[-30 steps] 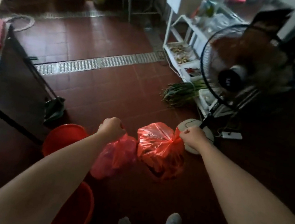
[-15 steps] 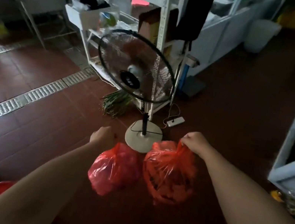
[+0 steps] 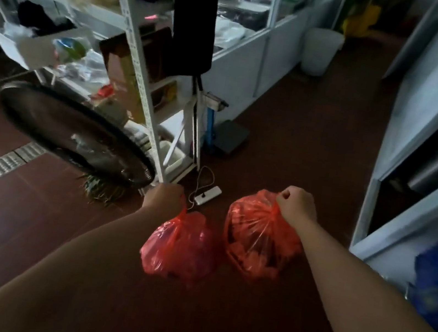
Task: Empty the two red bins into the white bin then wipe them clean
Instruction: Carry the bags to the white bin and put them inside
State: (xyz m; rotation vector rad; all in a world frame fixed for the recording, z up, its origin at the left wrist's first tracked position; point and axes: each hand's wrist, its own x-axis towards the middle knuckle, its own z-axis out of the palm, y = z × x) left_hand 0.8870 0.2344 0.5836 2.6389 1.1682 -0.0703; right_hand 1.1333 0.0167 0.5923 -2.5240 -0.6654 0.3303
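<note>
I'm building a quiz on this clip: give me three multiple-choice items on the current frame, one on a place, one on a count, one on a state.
1. Where is the white bin?
A. far down the aisle, ahead
B. beside the shoe
C. under the fan

2. How many red bags are carried?
A. one
B. two
C. three

3. How are the bags held?
A. lying on the floor
B. hanging from closed fists
C. resting on a shelf

Key: 1 A, it stands far ahead by the partition. 2 B, the left hand holds one bag and the right hand another. 3 B, each fist grips a gathered bag top.
</note>
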